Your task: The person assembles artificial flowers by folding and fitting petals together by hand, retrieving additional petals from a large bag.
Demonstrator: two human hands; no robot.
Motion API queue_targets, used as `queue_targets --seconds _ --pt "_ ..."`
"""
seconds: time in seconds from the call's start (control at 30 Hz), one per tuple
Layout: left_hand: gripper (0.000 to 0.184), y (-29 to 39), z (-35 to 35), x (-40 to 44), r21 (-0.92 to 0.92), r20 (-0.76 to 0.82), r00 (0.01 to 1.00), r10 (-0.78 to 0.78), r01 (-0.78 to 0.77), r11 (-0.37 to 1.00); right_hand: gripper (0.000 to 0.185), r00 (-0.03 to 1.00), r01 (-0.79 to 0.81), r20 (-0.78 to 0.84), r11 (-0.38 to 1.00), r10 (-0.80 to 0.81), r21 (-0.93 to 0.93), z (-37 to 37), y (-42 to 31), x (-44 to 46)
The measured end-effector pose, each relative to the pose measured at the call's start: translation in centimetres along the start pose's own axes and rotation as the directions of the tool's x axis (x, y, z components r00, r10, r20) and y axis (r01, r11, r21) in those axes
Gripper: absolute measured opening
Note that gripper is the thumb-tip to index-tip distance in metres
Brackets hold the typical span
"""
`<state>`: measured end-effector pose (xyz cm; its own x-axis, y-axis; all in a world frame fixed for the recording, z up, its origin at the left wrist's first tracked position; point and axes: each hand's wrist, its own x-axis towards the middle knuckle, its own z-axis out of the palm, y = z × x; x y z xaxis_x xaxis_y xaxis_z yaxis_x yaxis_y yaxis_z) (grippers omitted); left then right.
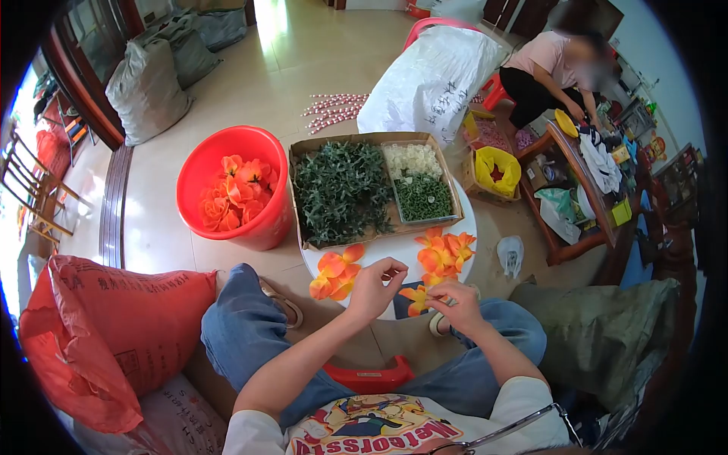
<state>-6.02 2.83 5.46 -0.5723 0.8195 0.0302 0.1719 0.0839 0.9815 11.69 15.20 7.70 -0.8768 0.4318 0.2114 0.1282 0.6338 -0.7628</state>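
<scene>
Hovering above lap, hands (413,294) near each other, fingers curled

The cardboard box (303,236) blocks the counter's (472,227) far side. Bare surface separates the two orange petal piles (334,273) (444,254).

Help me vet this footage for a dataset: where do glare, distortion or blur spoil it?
Head view: fisheye bending with black corners; daylight washed out at the left edge; white glare streak on the tiled floor; seated person smudged at the face; left hand and right hand fairly sharp.
</scene>
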Motion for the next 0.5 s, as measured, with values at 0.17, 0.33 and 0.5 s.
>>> queue_targets --seconds 0.17,0.33,0.5 --pt "0.013 -0.5 0.6 -0.2 0.004 0.021 1.0 0.013 -0.013 1.0 0.018 1.0 0.025 0.003 0.999 -0.025 -0.027 0.6 0.3 -0.6" --pt "0.015 -0.2 0.9 -0.5 0.032 0.15 0.989 -0.014 0.009 0.999 0.02 0.998 -0.061 -0.004 0.998 0.061 0.007 0.6 0.1 -0.7" --pt "0.015 0.2 1.3 -0.8 0.064 0.215 0.976 0.034 -0.048 0.997 0.022 0.989 -0.145 0.017 0.985 0.144 0.097 0.8 0.2 -0.7"
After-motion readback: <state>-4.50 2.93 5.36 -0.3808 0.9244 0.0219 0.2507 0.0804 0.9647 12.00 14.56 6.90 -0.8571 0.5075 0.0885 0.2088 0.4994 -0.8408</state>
